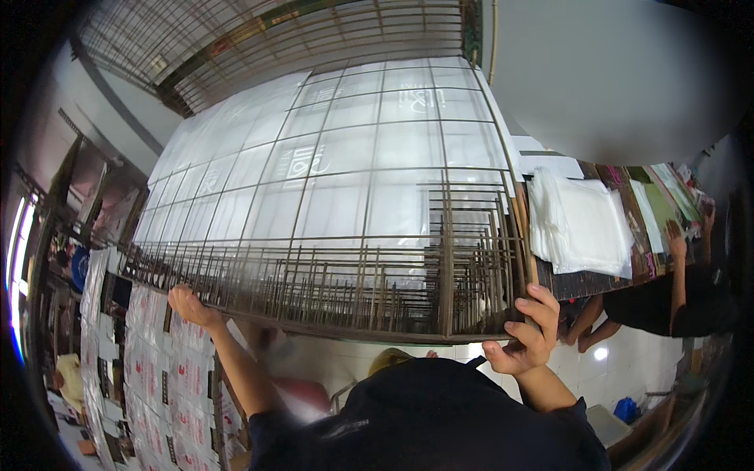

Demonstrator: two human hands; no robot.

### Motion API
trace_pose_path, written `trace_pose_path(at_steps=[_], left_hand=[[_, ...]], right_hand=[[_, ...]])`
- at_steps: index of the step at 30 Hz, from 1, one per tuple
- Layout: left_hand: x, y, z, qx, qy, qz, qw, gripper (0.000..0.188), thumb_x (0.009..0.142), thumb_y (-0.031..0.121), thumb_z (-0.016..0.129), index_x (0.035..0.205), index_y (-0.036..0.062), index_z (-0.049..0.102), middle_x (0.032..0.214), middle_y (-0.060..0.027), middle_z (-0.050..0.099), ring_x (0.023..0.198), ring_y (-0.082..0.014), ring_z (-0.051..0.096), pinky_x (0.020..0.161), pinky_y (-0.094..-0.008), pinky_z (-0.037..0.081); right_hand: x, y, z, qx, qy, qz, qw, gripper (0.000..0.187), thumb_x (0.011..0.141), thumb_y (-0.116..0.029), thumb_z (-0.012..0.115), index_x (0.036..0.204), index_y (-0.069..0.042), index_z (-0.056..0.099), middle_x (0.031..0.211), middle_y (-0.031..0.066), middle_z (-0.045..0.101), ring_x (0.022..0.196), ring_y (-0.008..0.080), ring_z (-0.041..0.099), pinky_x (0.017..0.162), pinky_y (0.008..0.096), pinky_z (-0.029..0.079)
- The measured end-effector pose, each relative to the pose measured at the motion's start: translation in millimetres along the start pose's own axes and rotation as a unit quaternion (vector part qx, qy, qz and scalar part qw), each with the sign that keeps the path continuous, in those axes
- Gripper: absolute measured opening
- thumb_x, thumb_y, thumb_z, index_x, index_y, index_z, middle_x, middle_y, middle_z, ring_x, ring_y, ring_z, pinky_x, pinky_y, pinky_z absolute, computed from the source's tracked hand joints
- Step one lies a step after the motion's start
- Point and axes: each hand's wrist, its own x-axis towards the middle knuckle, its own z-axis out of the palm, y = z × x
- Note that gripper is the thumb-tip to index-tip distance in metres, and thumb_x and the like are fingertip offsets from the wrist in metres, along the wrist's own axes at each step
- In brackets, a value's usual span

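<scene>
A wire drying rack [440,336] with many stacked grid shelves fills the middle. Translucent white plastic sheets [338,196], some with white print, show through its top grid and overlap one another. My left hand [196,308] has its fingers closed round the rack's front edge, toward the left. At the front right corner, my right hand [530,334] grips the frame, its bent fingers against the side and its thumb lower down. Part of its hold is hidden.
More wire shelves [330,31] tilt up at the back. A stack of white bags [581,224] lies on the dark table at right, where another person's arm [677,259] reaches in. Racks of clear bags with red print [149,377] stand at left. A blue bag [626,410] is on the floor.
</scene>
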Motion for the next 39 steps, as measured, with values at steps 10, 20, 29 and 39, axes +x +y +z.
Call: trace_pose_path(at_steps=[10, 20, 29, 39], left_hand=[[-14, -37, 6, -0.016, -0.013, 0.034, 0.999, 0.039, 0.097, 0.027, 0.036, 0.078, -0.0018, 0.054, 0.075, -0.0160, 0.054, 0.073, -0.0340, 0.051, 0.068, -0.0445, 0.037], [-7, -30, 13, -0.021, 0.016, 0.033, 0.999, 0.044, 0.097, 0.031, 0.036, 0.075, -0.0042, 0.052, 0.069, -0.0143, 0.046, 0.068, -0.0308, 0.045, 0.068, -0.0436, 0.035], [-14, -38, 17, -0.029, 0.002, -0.017, 0.999, 0.040, 0.098, 0.026, 0.035, 0.076, -0.0036, 0.052, 0.073, -0.0156, 0.047, 0.070, -0.0322, 0.045, 0.068, -0.0453, 0.036], [-28, -72, 12, 0.089, 0.046, 0.163, 0.981, 0.037, 0.100, 0.025, 0.038, 0.097, -0.0051, 0.061, 0.096, -0.0202, 0.063, 0.093, -0.0396, 0.057, 0.089, -0.0523, 0.042]], right_hand=[[10, 1, 4, 0.010, 0.043, -0.002, 0.999, 0.038, 0.064, -0.031, 0.087, 0.078, -0.007, 0.060, 0.100, 0.0155, 0.064, 0.099, 0.0400, 0.063, 0.076, 0.0428, 0.054], [6, 2, 6, 0.013, 0.058, 0.000, 0.998, 0.035, 0.066, -0.031, 0.084, 0.080, -0.008, 0.062, 0.100, 0.0149, 0.064, 0.101, 0.0380, 0.061, 0.077, 0.0409, 0.052], [7, 6, 2, 0.081, 0.074, 0.002, 0.994, 0.035, 0.073, -0.030, 0.079, 0.093, -0.005, 0.064, 0.105, 0.0171, 0.064, 0.102, 0.0390, 0.063, 0.078, 0.0419, 0.054], [-80, 145, 0, 0.050, 0.302, 0.438, 0.845, 0.041, 0.094, -0.028, 0.056, 0.125, -0.003, 0.048, 0.104, 0.0109, 0.061, 0.095, 0.0178, 0.058, 0.081, 0.0330, 0.043]])
